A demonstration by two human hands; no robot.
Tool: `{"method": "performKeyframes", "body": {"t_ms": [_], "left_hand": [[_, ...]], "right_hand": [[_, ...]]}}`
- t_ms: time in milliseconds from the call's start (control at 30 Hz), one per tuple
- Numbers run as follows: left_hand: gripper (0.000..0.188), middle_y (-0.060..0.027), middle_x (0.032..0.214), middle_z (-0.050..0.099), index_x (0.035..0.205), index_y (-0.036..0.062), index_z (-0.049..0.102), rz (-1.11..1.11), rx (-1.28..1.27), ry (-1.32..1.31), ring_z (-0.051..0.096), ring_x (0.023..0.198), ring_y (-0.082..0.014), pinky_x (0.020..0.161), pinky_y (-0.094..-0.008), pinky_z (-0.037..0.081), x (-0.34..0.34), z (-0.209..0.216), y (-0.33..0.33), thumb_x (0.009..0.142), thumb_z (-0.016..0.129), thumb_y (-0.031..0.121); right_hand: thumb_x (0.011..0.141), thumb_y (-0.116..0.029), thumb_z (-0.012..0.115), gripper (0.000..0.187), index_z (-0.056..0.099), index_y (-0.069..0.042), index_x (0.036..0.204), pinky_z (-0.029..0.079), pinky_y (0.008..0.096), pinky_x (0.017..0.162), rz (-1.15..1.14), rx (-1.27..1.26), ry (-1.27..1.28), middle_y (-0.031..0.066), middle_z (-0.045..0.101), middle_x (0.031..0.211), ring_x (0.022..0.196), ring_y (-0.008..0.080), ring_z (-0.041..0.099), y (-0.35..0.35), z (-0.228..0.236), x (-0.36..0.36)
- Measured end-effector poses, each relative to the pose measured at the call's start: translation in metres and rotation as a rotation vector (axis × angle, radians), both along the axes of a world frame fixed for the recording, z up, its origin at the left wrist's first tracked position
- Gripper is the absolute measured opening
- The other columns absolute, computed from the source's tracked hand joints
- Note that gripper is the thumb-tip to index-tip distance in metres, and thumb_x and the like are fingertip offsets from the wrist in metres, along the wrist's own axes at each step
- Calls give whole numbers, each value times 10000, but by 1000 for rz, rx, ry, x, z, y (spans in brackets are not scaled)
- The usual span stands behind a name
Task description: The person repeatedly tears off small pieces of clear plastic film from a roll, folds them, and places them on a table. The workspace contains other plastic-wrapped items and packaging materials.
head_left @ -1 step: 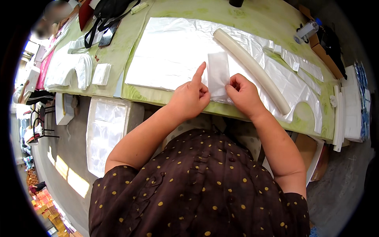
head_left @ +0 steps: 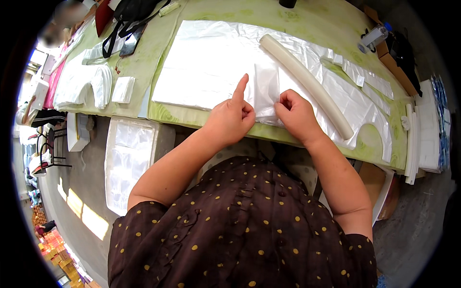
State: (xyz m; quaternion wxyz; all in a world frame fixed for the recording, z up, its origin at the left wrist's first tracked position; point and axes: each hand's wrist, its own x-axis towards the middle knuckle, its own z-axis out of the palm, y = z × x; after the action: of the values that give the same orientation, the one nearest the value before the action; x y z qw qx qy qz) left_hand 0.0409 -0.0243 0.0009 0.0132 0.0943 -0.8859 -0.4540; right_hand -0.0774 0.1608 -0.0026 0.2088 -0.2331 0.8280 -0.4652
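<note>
A small, see-through whitish plastic bag (head_left: 267,86) stands between my hands above the white plastic sheets. My left hand (head_left: 230,119) is at its lower left edge, with the index finger stretched out and the thumb and other fingers curled in at the edge. At the opposite edge, my right hand (head_left: 296,113) pinches the bag between thumb and bent fingers. Beneath lies a wide stack of glossy white plastic sheets (head_left: 206,67). A long pale roll or tube (head_left: 307,84) rests across them, just right of the bag.
Folded white bags (head_left: 86,89) and a small white stack (head_left: 124,90) lie on the green-covered table (head_left: 168,113) at left. A black backpack (head_left: 132,14) sits farther back. A bin of clear plastic (head_left: 129,161) stands below the edge. A bottle (head_left: 374,37) is at the far right.
The plastic bag looks glossier and more creased than before, its surface catching the light differently. My left index finger has shifted very slightly; my right hand stays in place.
</note>
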Motion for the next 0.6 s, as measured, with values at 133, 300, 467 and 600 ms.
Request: {"method": "performKeyframes", "body": {"t_ms": [133,300,467,600], "left_hand": [[826,-122,1189,647,1583,71,287,0,-207,168,625,1074,-300,956,-416,499,2,-3,-1,888,715,191],[854,-167,1569,395,1552,96,369,-318,-542,383,280,1517,-348,1231,-537,225,-16,-10,-1,869,737,454],[835,-121,1624,350,1567,119,350,-445,-648,244,265,1532,-321,1238,-574,174,-26,-19,-4,899,683,492],[821,-97,1624,361,1569,132,354,-525,-686,262,278,1529,-314,1237,-588,166,-25,-15,-3,899,681,476]], "right_hand": [[879,-175,631,195,658,-6,972,530,370,755,-31,95,-13,136,705,860,786,273,670,-9,-1,-4],[867,-180,626,221,656,-5,999,535,397,777,-25,156,72,153,705,868,822,318,681,-16,-3,-11],[855,-181,641,303,584,-26,1109,528,418,749,-54,163,19,136,677,807,796,327,670,-6,6,8],[848,-138,652,318,541,-27,1125,512,388,693,-60,114,-13,96,648,758,718,265,646,9,3,18]]}}
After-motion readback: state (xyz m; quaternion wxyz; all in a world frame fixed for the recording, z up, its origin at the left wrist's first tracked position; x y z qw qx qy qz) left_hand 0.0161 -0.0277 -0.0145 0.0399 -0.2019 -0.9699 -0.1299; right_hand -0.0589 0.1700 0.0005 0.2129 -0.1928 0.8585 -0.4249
